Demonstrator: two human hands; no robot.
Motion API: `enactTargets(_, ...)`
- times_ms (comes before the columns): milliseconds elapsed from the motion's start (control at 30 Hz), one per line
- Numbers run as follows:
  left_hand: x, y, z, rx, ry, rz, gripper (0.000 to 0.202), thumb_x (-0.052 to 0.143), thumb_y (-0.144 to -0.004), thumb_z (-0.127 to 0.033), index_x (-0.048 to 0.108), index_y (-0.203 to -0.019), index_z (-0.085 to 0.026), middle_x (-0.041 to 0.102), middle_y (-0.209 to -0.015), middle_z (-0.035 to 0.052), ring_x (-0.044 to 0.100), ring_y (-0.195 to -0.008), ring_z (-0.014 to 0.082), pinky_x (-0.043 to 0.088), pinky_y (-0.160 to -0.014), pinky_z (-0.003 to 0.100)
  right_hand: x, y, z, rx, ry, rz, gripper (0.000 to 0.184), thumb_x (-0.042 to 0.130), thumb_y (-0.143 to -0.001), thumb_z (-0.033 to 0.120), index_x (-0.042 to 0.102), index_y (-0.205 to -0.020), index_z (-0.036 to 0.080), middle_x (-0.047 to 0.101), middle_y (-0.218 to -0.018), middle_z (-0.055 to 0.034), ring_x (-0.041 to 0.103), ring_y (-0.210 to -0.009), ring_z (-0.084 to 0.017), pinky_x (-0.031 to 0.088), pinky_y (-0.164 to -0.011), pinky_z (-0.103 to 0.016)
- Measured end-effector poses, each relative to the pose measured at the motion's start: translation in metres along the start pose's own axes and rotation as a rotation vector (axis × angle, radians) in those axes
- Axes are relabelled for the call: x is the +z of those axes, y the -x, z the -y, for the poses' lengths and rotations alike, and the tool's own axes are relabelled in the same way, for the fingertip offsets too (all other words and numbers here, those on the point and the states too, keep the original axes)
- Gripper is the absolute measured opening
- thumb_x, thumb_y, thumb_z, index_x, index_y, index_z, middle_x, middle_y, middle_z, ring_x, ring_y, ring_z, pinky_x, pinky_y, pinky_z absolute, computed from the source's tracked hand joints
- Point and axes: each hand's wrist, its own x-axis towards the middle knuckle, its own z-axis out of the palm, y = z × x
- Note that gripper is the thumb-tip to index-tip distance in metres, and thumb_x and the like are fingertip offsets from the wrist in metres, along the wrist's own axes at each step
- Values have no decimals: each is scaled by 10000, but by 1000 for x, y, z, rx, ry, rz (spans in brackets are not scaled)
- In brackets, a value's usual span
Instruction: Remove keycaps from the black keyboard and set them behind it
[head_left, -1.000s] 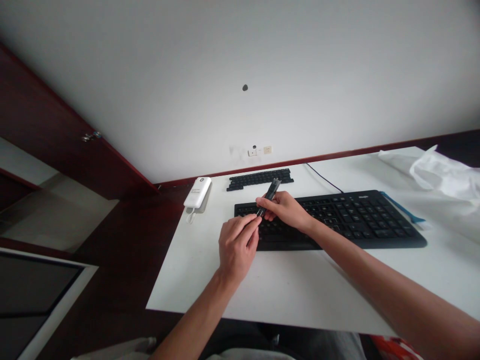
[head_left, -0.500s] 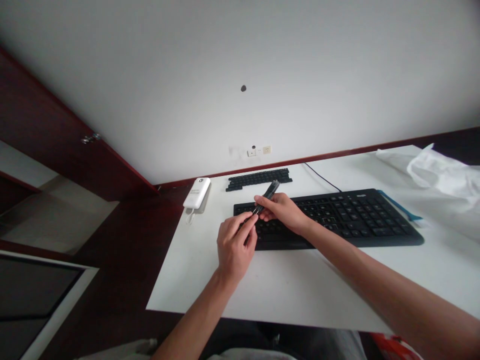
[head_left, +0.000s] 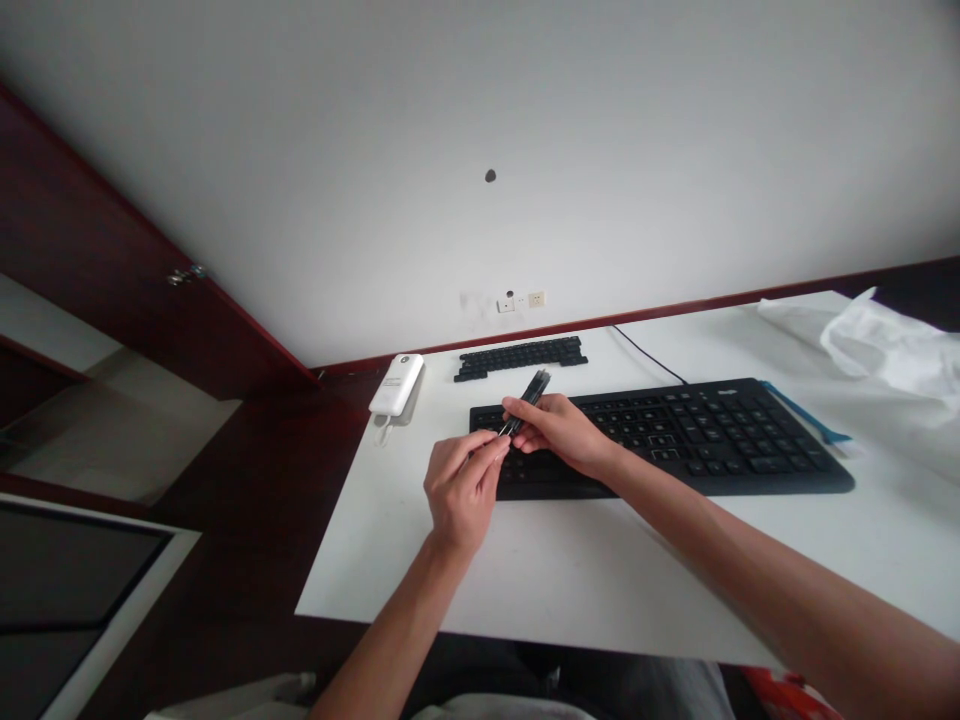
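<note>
**Both hands drift left with the bar**

Since a second ago, the left hand (head_left: 459, 490) and right hand (head_left: 559, 432) have slid a little leftward over the wide black plastic keyboard (head_left: 712, 430), and the slim black plastic bar (head_left: 531, 390) between them now tilts less steeply. The bar is off the white table (head_left: 600, 570), above the keyboard's left end. The right hand's fingers are wrapped around its middle, and the left fingertips are pinched on its near end. This looks like working something at that near tip. Any pull there calls for a firm, still right-hand hold. A white rectangular power bank (head_left: 397, 385) lies well apart to the left
</note>
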Motion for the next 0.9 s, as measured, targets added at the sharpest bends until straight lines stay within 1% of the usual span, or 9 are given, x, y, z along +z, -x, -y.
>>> enactTargets(133,0,-1,0,10,9,-18,232,688,-923,-104,762,-1095,-240,753,-1012,42,701,-930,173,557,-855,320,1,0,-2,-7,29,-7,381,798,-866,438,730,-722,92,742,-638,-86,663,-496,-98,580,-497,-152)
enactTargets(267,0,-2,1,4,2,-21,234,680,-932,-112,758,-1108,-245,754,-1018,41,698,-937,167,555,-861,316,2,-1,-3,-10,22,-2,371,787,-884,403,734,-711,79,745,-645,-90,672,-510,-96,590,-518,-149)
enactTargets(533,0,-2,0,-8,-30,42,243,702,-913,-134,752,-1124,-243,759,-1062,47,693,-941,181,544,-880,346,-2,-2,2,-14,-34,-28,322,771,-905,386,734,-779,92,744,-629,-86,677,-508,-101,591,-513,-148)
enactTargets(733,0,-1,-1,-19,-59,95,237,679,-925,-167,747,-1139,-245,759,-1101,59,694,-981,203,535,-905,369,-3,-2,2,-17,-26,-43,329,760,-918,371,726,-754,88,738,-627,-85,668,-498,-94,583,-505,-138)
enactTargets(900,0,-1,-2,-29,-68,110,211,680,-925,-168,749,-1110,-242,764,-1085,50,692,-968,203,525,-898,371,-3,-2,2,-20,-6,-51,335,758,-917,387,725,-763,92,744,-643,-92,669,-500,-96,582,-500,-142)
